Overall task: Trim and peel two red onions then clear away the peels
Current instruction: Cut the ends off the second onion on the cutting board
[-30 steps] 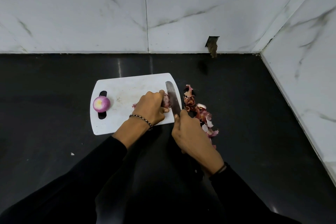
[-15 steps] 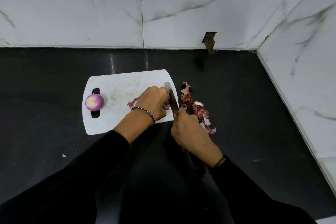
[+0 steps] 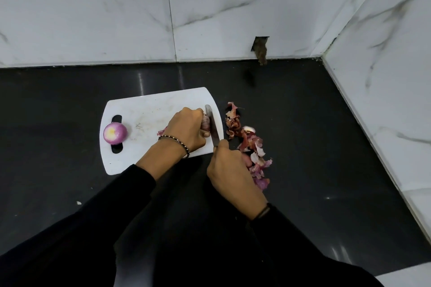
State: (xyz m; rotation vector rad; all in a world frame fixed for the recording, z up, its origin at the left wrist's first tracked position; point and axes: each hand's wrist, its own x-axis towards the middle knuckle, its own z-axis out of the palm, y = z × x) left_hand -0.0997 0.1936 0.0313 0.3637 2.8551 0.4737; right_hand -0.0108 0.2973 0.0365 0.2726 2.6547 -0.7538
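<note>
Here, left hand (image 3: 186,131) gripped a papery red onion (image 3: 205,123) on a white plastic board (image 3: 151,109); right hand (image 3: 229,170) gripped a steel knife (image 3: 214,129), trimming its end; peeling seemed next

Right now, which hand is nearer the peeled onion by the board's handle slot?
Left. The left hand sits on the cutting board, right of the peeled onion; the right hand is farther right, at the board's corner, gripping the knife.
</note>
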